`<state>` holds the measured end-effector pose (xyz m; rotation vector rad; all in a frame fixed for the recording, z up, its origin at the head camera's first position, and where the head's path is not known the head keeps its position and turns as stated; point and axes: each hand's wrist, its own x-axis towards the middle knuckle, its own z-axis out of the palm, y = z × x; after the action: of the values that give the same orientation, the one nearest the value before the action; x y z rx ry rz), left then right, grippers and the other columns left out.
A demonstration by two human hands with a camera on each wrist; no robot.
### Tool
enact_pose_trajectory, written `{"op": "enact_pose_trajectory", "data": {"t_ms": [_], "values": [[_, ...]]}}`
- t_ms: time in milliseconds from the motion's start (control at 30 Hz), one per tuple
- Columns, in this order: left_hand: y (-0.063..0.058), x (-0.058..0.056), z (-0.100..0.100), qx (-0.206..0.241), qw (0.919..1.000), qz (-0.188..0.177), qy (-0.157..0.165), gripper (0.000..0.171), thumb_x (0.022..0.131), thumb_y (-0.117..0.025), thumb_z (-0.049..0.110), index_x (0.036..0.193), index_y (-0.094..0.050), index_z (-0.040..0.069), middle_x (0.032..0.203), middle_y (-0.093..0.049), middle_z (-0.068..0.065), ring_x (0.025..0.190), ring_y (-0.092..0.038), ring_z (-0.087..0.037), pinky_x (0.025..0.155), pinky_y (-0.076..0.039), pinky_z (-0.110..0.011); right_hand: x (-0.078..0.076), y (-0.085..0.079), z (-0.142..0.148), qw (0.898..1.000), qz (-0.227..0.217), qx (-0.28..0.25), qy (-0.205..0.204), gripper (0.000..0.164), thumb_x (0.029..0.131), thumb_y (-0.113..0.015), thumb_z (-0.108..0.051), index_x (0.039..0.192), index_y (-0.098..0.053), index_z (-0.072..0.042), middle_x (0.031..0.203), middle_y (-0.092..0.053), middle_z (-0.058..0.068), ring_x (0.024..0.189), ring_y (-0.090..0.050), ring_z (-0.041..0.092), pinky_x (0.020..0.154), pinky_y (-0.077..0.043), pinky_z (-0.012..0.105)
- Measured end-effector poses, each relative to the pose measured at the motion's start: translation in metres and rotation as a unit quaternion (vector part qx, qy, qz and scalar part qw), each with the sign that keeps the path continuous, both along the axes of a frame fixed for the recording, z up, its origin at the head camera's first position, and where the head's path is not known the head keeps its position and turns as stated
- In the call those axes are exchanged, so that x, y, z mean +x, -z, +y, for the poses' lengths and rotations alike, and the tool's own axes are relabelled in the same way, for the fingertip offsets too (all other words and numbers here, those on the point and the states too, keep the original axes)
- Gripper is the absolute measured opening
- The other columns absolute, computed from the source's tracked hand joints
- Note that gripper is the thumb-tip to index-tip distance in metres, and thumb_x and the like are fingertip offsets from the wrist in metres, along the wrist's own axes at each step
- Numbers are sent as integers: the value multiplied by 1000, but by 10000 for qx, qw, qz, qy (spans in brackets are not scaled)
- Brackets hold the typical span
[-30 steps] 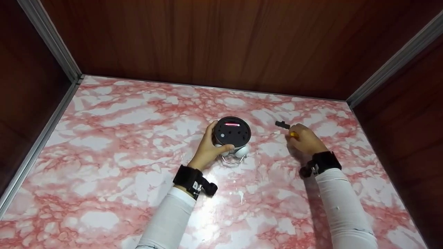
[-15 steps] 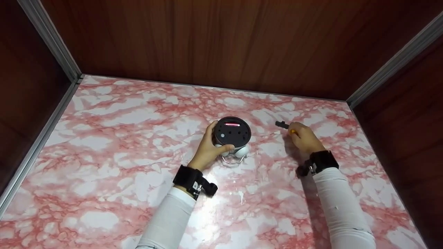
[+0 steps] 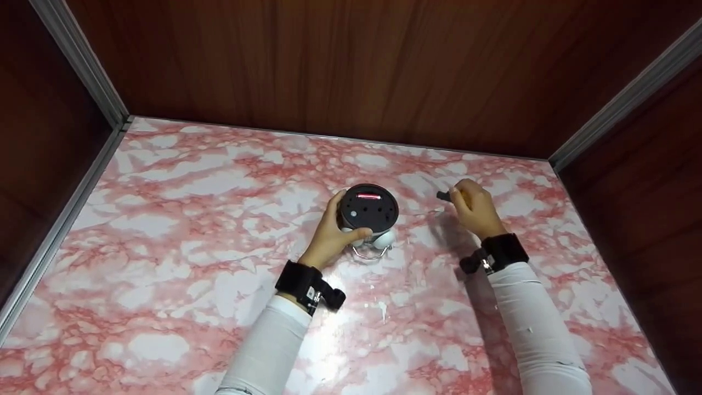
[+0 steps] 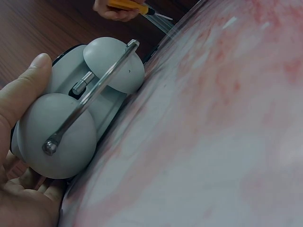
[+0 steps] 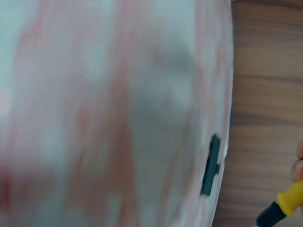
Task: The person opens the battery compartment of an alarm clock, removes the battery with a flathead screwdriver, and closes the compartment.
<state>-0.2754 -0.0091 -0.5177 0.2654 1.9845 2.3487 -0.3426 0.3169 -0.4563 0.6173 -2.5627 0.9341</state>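
Observation:
A twin-bell alarm clock (image 3: pixel 370 219) lies face down, its black back up. A pink-red battery (image 3: pixel 368 196) shows in its uncovered slot. My left hand (image 3: pixel 335 233) grips the clock from the left, thumb by the bells. In the left wrist view, the pale bells (image 4: pixel 59 135) and metal handle (image 4: pixel 94 90) are close up. My right hand (image 3: pixel 476 208) holds a screwdriver (image 5: pixel 286 202) with a yellow handle and black collar, raised over the table right of the clock. The small black battery cover (image 5: pixel 210 165) lies on the table, partly overlapped by that hand in the head view.
The table (image 3: pixel 181 263) has a red-and-white marbled top. Dark wood panels (image 3: pixel 329 66) stand at the back and both sides, with grey metal strips (image 3: pixel 82 60) at the corners.
My right hand has moved up and slightly left with the screwdriver, now overlapping part of the battery cover in the head view. The left hand and clock stay nearly still.

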Motion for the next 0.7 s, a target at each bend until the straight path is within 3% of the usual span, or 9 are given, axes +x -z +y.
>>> {"op": "enact_pose_trajectory", "data": {"t_ms": [133, 267, 433, 533, 700], "values": [[0, -1, 1, -142, 9998, 119, -103, 101, 78, -89, 8, 158, -26, 9, 155, -40, -18, 139, -44, -31, 116, -34, -40, 1, -5, -13, 9991, 110, -374, 192, 41, 109, -44, -12, 70, -53, -1, 66, -47, 3, 62, -42, 15, 63, -34, 27], [1, -1, 3, -188, 9997, 89, -139, 102, 77, -89, 8, 158, -27, 10, 155, -41, -16, 139, -45, -29, 116, -34, -37, 3, -9, -23, 9959, 189, -828, 296, 52, 110, -41, -12, 59, -46, -2, 55, -41, -3, 50, -35, 8, 53, -30, 23], [2, -1, 3, -184, 9997, 100, -141, 105, 75, -91, 10, 158, -26, 10, 155, -40, -16, 138, -45, -29, 116, -35, -37, 6, -16, -37, 9820, 165, -1882, -12, 59, 110, -39, -11, 53, -40, 4, 50, -38, -7, 46, -34, 4, 49, -28, 20], [2, -1, 2, -92, 9999, 54, -111, 105, 76, -90, 8, 158, -26, 11, 155, -40, -16, 138, -45, -29, 116, -35, -36, 6, -19, -47, 9590, 95, -2812, -348, 65, 111, -38, -20, 52, -35, 5, 48, -35, -6, 44, -33, 5, 46, -26, 21], [1, -1, 2, -90, 9999, 33, -112, 104, 76, -90, 7, 158, -26, 11, 154, -41, -15, 137, -46, -28, 115, -36, -37, 1, -21, -63, 8934, 48, -4353, -1112, 67, 111, -39, -26, 52, -24, 2, 46, -27, -2, 40, -21, 8, 40, -15, 23]]}}
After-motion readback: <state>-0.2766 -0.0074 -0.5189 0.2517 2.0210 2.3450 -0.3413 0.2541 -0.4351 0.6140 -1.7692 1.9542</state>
